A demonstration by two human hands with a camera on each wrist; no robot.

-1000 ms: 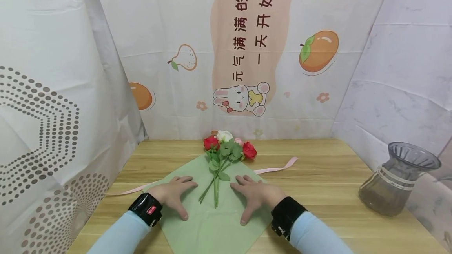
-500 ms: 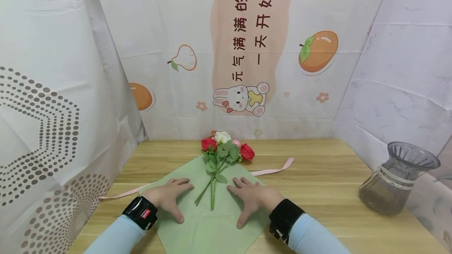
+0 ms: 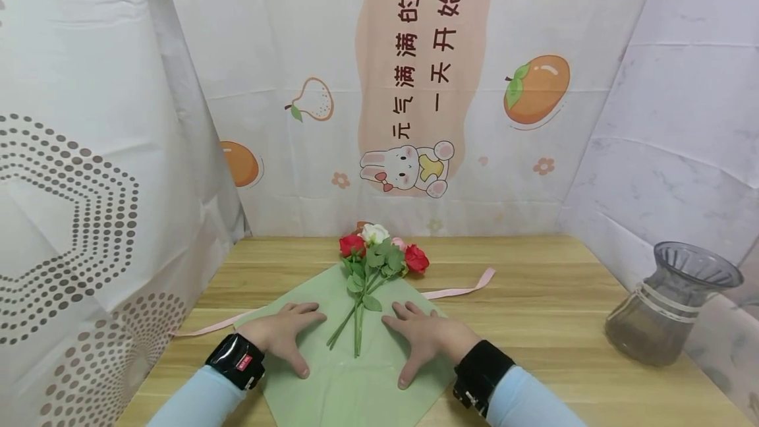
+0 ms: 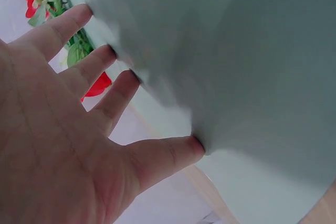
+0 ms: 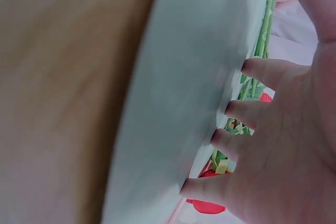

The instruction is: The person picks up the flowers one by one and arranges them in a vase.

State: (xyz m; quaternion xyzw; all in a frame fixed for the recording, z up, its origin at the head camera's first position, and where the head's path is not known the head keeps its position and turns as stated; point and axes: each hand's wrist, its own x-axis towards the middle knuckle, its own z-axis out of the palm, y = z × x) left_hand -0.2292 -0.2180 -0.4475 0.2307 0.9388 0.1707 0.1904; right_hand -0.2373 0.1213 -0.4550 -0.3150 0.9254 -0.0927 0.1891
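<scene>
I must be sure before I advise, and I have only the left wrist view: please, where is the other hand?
Observer: In the head view, the right hand is across the stems from the left hand.
Operator: Thank you. Does it touch the paper, or is it only above?
Observer: It touches: the right wrist view shows four fingertips against the paper.
Operator: Good. And what stands near the right edge of the table?
Observer: A grey vase, apart from the paper.
</scene>
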